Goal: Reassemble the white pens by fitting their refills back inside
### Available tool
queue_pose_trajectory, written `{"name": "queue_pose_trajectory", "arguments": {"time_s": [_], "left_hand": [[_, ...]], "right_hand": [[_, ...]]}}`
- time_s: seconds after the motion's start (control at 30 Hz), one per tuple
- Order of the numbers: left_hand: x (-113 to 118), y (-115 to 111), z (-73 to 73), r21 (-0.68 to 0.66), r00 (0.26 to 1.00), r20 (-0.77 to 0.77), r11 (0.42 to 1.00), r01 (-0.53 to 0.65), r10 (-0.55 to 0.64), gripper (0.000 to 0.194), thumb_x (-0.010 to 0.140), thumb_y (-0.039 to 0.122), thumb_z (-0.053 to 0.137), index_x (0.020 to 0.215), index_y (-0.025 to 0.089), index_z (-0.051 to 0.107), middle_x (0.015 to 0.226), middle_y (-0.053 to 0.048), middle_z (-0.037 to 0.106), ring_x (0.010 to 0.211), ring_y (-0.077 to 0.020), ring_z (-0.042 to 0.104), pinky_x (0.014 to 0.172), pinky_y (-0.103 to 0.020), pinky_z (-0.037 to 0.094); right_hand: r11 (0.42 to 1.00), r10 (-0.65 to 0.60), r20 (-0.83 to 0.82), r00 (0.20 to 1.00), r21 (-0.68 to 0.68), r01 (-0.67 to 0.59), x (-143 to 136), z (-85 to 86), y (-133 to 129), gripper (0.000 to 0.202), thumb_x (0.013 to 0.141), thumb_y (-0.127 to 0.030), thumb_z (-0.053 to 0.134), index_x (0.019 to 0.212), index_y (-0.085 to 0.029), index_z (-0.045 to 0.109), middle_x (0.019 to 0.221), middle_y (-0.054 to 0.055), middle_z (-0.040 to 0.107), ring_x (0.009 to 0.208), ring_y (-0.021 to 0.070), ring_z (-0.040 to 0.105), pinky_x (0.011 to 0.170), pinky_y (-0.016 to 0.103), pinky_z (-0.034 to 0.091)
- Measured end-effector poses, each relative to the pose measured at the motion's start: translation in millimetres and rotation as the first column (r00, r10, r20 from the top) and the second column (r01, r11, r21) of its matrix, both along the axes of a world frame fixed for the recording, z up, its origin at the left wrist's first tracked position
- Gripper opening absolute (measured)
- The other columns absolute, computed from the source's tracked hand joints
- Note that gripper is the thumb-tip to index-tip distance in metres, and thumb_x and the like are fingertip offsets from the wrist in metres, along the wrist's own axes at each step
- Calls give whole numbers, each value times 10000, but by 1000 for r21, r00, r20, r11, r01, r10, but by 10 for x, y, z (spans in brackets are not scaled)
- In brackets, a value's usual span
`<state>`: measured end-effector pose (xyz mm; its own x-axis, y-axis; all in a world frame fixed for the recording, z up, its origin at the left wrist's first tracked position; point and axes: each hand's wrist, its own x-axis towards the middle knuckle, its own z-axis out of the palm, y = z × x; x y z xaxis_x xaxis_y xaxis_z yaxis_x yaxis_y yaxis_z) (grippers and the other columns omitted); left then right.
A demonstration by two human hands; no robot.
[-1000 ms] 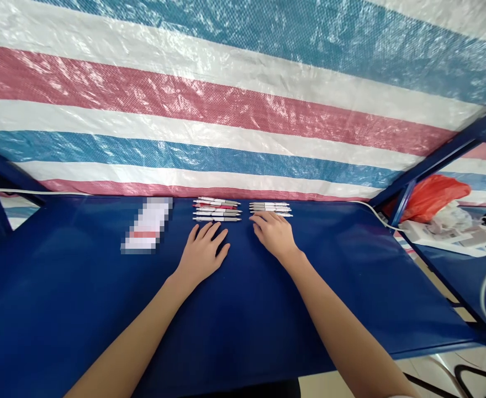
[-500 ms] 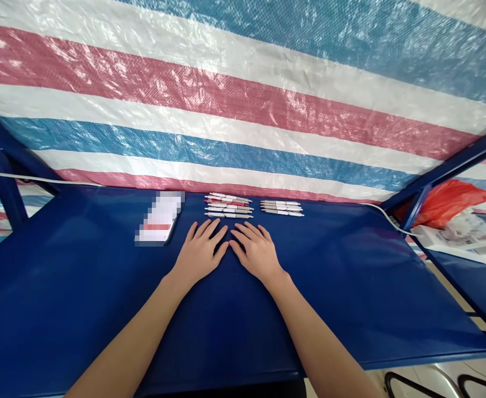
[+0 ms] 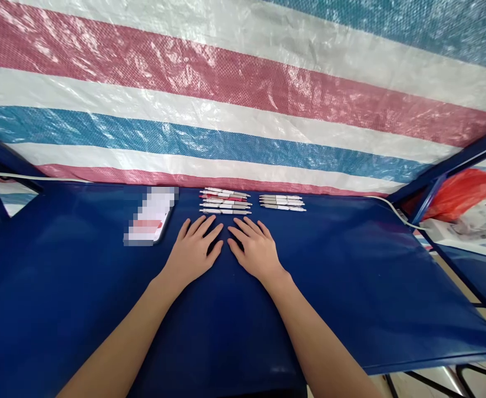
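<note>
My left hand (image 3: 194, 246) lies palm down on the blue tabletop (image 3: 222, 331), fingers spread and holding nothing. Beside it, my right hand (image 3: 256, 247) rests flat in the same way, its fingers apart. A small gap separates the two thumbs. Just beyond my left fingertips is a group of several white pens (image 3: 225, 211), with red showing on part of the group. To its right, past my right fingertips, a second group of pens (image 3: 282, 202) lies side by side. A phone (image 3: 151, 215), its screen blurred out, lies left of my left hand.
A striped plastic sheet (image 3: 243, 105) hangs along the back edge. Blue metal bars (image 3: 429, 190) rise at both ends. A white cable (image 3: 386, 205) runs near the back right. A red plastic bag (image 3: 460, 193) sits beyond the right end.
My view has shifted slightly and come a little closer. The thumbs are slightly farther apart; both hands stay flat on the table, and the pens and phone lie as before.
</note>
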<state>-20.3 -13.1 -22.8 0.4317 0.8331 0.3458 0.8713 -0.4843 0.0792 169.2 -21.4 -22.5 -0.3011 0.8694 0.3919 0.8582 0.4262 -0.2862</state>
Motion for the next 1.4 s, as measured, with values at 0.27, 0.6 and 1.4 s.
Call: {"name": "queue_pose_trajectory", "arguments": {"time_s": [0.27, 0.6, 1.4], "left_hand": [[72, 253, 187, 115, 999, 36, 993, 26, -30, 383, 969, 259, 425, 1252, 140, 655, 1312, -136, 637, 1226, -300, 573, 1093, -479, 398], [248, 484, 134, 51, 993, -11, 991, 121, -121, 342, 938, 143, 452, 1197, 147, 676, 1219, -134, 678, 1125, -303, 608, 970, -465, 461], [270, 302, 229, -224, 680, 733, 947, 231, 8, 284, 917, 389, 564, 1036, 203, 741, 1039, -71, 736, 897, -213, 695, 806, -323, 563]], "right_hand": [[1000, -7, -17, 1000, 2, 7, 9, -15, 9, 337, 980, -359, 442, 1224, -281, 661, 1376, 21, 620, 1328, 251, 535, 1140, 497, 370], [999, -42, -26, 999, 24, 43, 20, -37, 31, 331, 980, -343, 437, 1188, -254, 678, 1346, 17, 644, 1307, 243, 556, 1131, 463, 396], [936, -319, -906, 279, -348, -59, 49, 177, 197, 403, 784, -441, 699, 1111, -206, 694, 1113, 61, 754, 1092, 232, 695, 971, 389, 556]]}}
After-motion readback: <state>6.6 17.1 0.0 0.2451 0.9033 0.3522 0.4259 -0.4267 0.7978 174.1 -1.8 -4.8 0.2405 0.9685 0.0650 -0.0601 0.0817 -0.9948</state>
